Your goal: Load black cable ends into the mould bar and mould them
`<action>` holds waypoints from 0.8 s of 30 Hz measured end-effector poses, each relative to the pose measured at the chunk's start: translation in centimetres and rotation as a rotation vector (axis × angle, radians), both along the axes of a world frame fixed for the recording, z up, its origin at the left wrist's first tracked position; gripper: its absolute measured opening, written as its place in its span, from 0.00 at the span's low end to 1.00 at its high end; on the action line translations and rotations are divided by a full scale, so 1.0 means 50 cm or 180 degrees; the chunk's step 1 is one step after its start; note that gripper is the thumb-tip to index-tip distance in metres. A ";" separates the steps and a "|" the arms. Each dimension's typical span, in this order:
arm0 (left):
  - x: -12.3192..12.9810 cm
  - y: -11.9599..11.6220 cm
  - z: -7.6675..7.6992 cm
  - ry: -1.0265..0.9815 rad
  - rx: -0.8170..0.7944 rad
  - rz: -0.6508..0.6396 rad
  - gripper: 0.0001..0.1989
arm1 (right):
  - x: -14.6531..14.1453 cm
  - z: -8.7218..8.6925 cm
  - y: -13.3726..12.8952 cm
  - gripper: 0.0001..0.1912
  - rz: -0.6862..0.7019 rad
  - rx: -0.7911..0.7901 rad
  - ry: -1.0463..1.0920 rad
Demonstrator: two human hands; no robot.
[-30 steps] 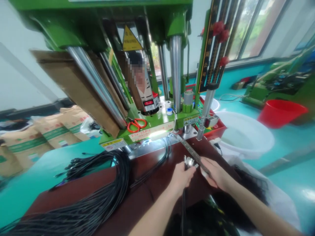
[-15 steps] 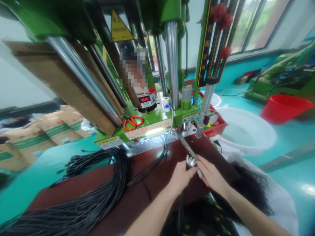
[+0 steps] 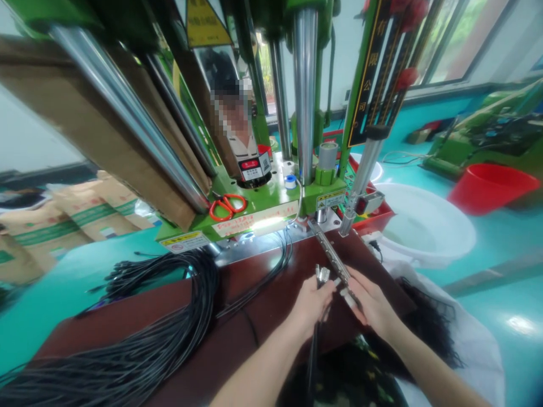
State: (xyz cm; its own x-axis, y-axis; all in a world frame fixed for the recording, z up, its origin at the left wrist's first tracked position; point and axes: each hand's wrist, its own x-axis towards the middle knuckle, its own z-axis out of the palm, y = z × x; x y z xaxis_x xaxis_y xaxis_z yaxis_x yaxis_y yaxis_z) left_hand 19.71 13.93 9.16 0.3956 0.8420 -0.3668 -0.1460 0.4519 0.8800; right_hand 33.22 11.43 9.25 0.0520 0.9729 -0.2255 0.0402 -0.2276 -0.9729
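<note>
My left hand [image 3: 311, 302] is closed round a bunch of black cables [image 3: 313, 353], which hang down below it toward my lap. Several silvery metal connectors [image 3: 323, 274] stick up out of its grip. My right hand [image 3: 373, 299] is closed on the near end of a long, narrow metal bar [image 3: 331, 254] with small slots along it. The bar runs from the machine's metal bed toward me. My left fingertips are close beside the bar's near end, where small pale pieces show. The right fingertips are partly hidden.
A green press machine [image 3: 254, 209] stands in front, with orange-handled scissors [image 3: 228, 207] on its ledge. A large bundle of black cables [image 3: 169, 333] covers the left of the brown table [image 3: 271, 299]. White tub [image 3: 428, 226] and red bucket [image 3: 492, 183] stand right.
The connectors in my left hand have moved left, away from the bar. My right hand has shifted slightly right along the bar's near end. The view has also shifted a little.
</note>
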 end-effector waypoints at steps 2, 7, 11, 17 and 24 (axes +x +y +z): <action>0.000 0.003 0.000 0.0103 0.0037 -0.0016 0.13 | 0.004 -0.004 0.000 0.31 0.0103 -0.0014 -0.0027; -0.006 0.003 0.001 0.0248 -0.0020 0.0047 0.13 | 0.012 -0.014 0.003 0.34 0.0292 -0.0120 -0.0103; -0.007 -0.001 0.002 0.0277 -0.0021 0.0079 0.12 | 0.011 -0.017 0.004 0.35 0.0362 -0.0149 -0.0167; -0.009 -0.004 -0.011 0.0228 0.0054 0.0199 0.13 | 0.001 -0.016 0.001 0.32 0.0598 -0.0063 -0.0414; -0.033 0.016 -0.014 0.0222 0.0552 0.0572 0.18 | 0.000 0.000 0.004 0.33 0.0131 -0.0213 0.0013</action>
